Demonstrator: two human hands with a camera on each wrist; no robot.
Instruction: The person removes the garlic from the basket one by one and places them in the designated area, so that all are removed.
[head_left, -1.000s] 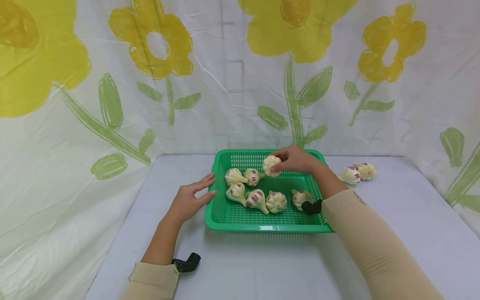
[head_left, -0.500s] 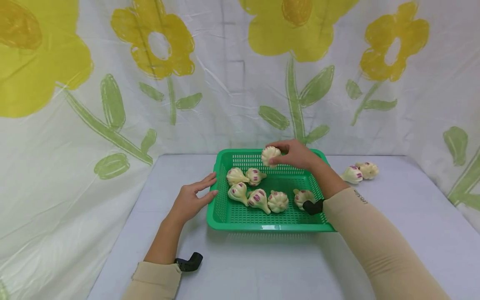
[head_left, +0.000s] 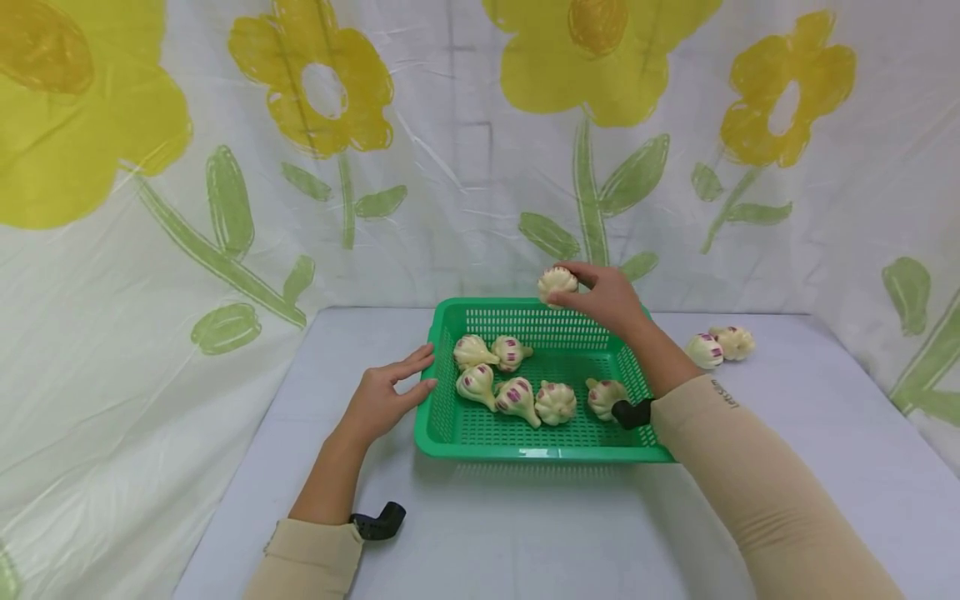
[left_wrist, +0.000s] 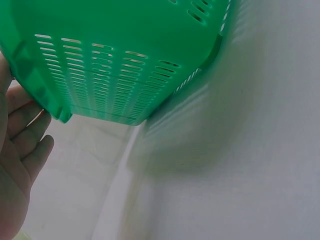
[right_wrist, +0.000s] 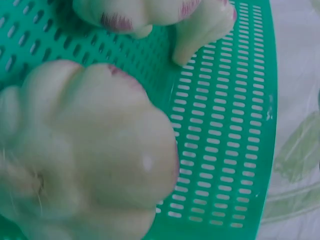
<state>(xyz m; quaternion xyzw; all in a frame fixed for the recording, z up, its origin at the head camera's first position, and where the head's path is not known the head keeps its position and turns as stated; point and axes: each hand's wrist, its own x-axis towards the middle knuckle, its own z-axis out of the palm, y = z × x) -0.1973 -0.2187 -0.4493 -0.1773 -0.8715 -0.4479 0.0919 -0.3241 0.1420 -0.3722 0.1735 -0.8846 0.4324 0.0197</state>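
My right hand (head_left: pixel 611 300) pinches a white garlic bulb (head_left: pixel 557 286) between thumb and fingers, up at the far rim of a green plastic basket (head_left: pixel 540 454). My left hand (head_left: pixel 386 398) has its fingers extended against the basket's left rim; the left wrist view shows these fingers (left_wrist: pixel 32 132) along the rim from outside. Inside the basket lie several purple-streaked garlic bulbs (head_left: pixel 516 402), mostly toward the left. Another garlic bulb (head_left: pixel 606 398) sits at the right, below my right wrist. A garlic bulb (right_wrist: pixel 100 150) fills much of the right wrist view, where my hand is out of sight.
On the white-covered table (head_left: pixel 495 533), two more garlic bulbs (head_left: pixel 731 342) lie right of the basket, partly behind my right forearm. A white curtain (head_left: pixel 435 208) with painted yellow flowers hangs behind the table.
My right hand has lifted its garlic bulb from within the basket up to the far rim, ending slightly further right. The left hand stays at the left rim.
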